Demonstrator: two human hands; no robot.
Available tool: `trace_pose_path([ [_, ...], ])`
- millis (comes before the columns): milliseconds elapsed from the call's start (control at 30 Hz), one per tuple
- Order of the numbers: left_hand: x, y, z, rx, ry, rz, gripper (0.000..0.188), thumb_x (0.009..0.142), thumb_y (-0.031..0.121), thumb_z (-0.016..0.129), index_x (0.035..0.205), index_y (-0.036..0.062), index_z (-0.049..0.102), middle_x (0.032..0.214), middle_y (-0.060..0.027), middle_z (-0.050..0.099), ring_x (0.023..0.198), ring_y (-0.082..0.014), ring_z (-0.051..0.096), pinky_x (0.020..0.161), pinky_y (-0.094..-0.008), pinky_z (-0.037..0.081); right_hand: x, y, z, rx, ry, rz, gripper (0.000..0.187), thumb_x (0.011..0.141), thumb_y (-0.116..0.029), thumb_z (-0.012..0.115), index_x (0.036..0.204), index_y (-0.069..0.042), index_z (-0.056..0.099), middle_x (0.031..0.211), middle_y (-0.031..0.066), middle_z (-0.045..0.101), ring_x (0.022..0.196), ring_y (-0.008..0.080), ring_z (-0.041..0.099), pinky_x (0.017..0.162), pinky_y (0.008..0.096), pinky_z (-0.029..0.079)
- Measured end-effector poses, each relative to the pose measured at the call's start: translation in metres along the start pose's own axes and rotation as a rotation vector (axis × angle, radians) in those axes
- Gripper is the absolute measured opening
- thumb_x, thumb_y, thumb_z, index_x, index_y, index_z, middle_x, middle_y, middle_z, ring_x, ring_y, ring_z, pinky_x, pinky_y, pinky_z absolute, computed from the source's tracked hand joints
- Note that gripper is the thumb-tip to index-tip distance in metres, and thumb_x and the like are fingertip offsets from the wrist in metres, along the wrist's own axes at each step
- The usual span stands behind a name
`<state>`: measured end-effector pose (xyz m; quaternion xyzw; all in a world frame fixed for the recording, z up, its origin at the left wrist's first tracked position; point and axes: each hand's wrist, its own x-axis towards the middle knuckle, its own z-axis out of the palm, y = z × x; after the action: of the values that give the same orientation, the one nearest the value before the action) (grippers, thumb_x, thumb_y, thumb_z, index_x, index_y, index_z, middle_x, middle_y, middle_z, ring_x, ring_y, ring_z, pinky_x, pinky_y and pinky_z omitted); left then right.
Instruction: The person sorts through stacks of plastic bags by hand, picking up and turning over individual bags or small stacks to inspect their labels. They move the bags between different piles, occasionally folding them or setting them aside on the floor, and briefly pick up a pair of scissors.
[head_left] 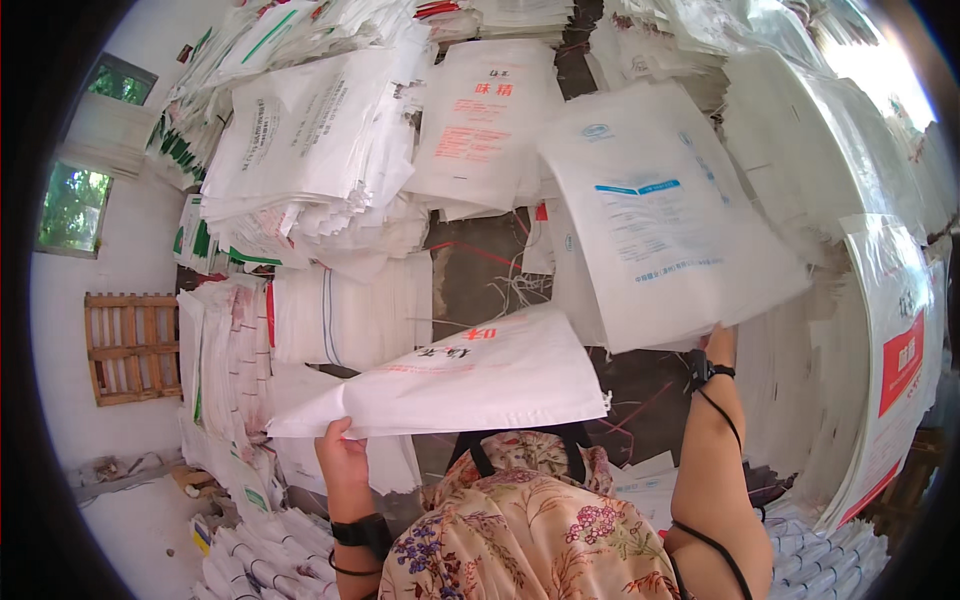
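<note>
My left hand [343, 456] is closed on the near left edge of a white woven sack [470, 375] with red and black print. The sack lies slanted in front of my body, and its far right corner reaches toward the middle. My right hand [721, 346] is at the lower edge of a white sack [650, 210] with blue print. That sack rests tilted on a stack at the right. The edge covers most of my right fingers, so their grip cannot be made out.
Stacks of white sacks [300, 130] rise at the far left, and a red-printed sack [490, 120] tops another at the back. A tall stack [790, 150] stands along the right. Loose strings [515, 290] lie in the dark gap between. A wooden pallet [132, 345] leans against the left wall.
</note>
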<state>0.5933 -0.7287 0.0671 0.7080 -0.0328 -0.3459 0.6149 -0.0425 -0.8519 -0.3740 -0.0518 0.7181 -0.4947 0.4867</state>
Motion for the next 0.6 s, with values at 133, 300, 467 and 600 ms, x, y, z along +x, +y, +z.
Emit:
trace_pose_path([
  [133,-0.012,-0.005,0.006,-0.012,0.004,0.025,0.037,0.076,-0.003,0.057,0.113,-0.0027,0.055,0.109,-0.012,0.061,0.098,-0.0256,0.064,0.079,-0.039,0.057,-0.014,0.07,-0.016,-1.484,-0.58,-0.572,0.017,0.071,-0.012,0.071,0.072,0.001,0.062,0.073,0.0172,0.061,0.064,0.029,0.063,0.054,0.0393,0.051],
  [300,-0.005,-0.017,0.006,-0.033,-0.02,-0.041,0.04,0.077,-0.002,0.059,0.117,-0.0006,0.055,0.113,-0.0105,0.061,0.099,-0.0242,0.064,0.077,-0.0372,0.055,-0.076,0.092,0.044,-0.635,-0.492,0.275,0.03,0.088,-0.025,0.06,0.107,-0.002,0.06,0.089,0.0137,0.067,0.067,0.0244,0.066,0.054,0.0341,0.05],
  [467,0.021,-0.013,0.012,-0.059,-0.058,-0.049,0.04,0.078,-0.002,0.059,0.117,-0.0018,0.055,0.113,-0.0116,0.061,0.1,-0.0254,0.063,0.079,-0.0392,0.055,-0.145,0.03,0.14,-0.651,-0.626,0.244,0.036,0.094,-0.028,0.056,0.118,-0.001,0.058,0.094,0.0125,0.068,0.069,0.019,0.066,0.057,0.0294,0.049],
  [600,0.038,-0.024,0.031,-0.095,-0.104,-0.07,0.039,0.08,-0.001,0.059,0.119,-0.0022,0.054,0.114,-0.0134,0.061,0.102,-0.0267,0.063,0.08,-0.0409,0.055,-0.206,-0.064,0.211,-0.627,-0.712,-0.226,0.038,0.095,-0.022,0.054,0.124,0.002,0.056,0.098,0.0139,0.067,0.078,0.0172,0.065,0.073,0.03,0.051],
])
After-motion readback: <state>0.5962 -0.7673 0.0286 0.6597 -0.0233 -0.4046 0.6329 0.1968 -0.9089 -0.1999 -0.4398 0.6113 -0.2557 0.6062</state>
